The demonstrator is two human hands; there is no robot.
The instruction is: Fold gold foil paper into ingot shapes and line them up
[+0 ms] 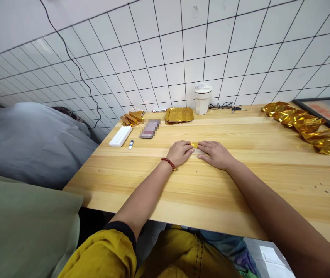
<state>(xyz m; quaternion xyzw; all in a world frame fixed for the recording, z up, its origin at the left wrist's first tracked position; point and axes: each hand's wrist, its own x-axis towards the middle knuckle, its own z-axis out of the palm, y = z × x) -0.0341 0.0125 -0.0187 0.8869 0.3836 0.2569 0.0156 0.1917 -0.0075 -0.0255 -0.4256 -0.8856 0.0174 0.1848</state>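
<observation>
On the wooden tabletop (165, 185), a small piece of gold foil paper (194, 145) lies between my hands, with a pale strip along its near side. My left hand (179, 152), with a red bead bracelet at the wrist, has its fingers and thumb on the paper's left end. At the right end, my right hand (214, 153) holds the paper the same way, fingers along the far edge and thumb nearer me. Both hands rest low on the table, and their fingers cover much of the paper.
Behind are a gold foil stack (179, 115), white lidded cup (203, 101), glasses (221, 105) and key-like item (238, 109). Gold strips (132, 118), a white case (121, 136) and small tube (131, 144) lie left; folded gold foil shapes (306, 125) lie right.
</observation>
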